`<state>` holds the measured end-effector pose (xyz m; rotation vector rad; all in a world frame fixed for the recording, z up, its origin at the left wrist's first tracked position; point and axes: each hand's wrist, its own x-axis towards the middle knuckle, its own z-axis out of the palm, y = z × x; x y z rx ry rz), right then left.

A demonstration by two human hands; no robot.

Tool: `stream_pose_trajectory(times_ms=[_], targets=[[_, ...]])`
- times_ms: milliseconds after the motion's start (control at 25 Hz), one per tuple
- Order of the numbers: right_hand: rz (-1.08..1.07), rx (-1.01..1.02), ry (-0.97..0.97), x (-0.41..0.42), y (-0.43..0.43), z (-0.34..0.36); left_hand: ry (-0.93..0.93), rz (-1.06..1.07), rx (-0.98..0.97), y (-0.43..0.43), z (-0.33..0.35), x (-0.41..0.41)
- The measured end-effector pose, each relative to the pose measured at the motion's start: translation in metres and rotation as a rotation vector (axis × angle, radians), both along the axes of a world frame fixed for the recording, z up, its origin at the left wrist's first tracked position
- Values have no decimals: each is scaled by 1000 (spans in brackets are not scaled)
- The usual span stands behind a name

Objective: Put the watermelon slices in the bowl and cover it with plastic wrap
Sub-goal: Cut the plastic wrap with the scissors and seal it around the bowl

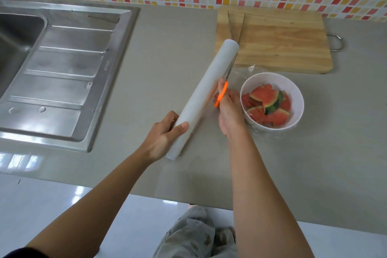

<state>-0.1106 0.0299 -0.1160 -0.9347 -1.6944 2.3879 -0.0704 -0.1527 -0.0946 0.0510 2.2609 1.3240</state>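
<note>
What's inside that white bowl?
Watermelon slices, red with green rind, piled in the bowl, with clear plastic wrap lying over it. The slices hide the bowl's bottom.

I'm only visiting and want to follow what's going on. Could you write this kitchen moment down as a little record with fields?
left hand: grips the roll of plastic wrap near its lower end
right hand: holds orange-handled scissors, blades alongside the roll
bowl: white, on the counter, holds watermelon slices
film: clear, seems drawn over the bowl
cutting board: wooden, behind the bowl
sink: steel, far left
stage: slices in; film apparently being cut from the roll
</note>
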Motion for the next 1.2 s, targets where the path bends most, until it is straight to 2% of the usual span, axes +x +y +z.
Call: stream_pose_trajectory(times_ms=[440, 600, 680, 840, 960, 1040, 1200], targets=[[-73, -4, 12, -30, 1, 0, -25, -49, -34, -26, 1, -14], [-98, 71, -16, -37, -7, 3, -6, -9, -46, -38, 1, -12], [-50, 193, -68, -33, -15, 5, 16, 65, -63, -40, 3, -14], [244, 659, -143, 4, -45, 7, 32, 242, -86, -25, 10, -16], [310, 970, -206, 24, -63, 12, 20, 357, -78, -12, 12, -12], [358, 1090, -283, 29, -68, 16, 62, 364, -141, -14, 11, -7], [449, 1200, -328, 31, -76, 18, 210, 311, -397, -29, 2, 1]])
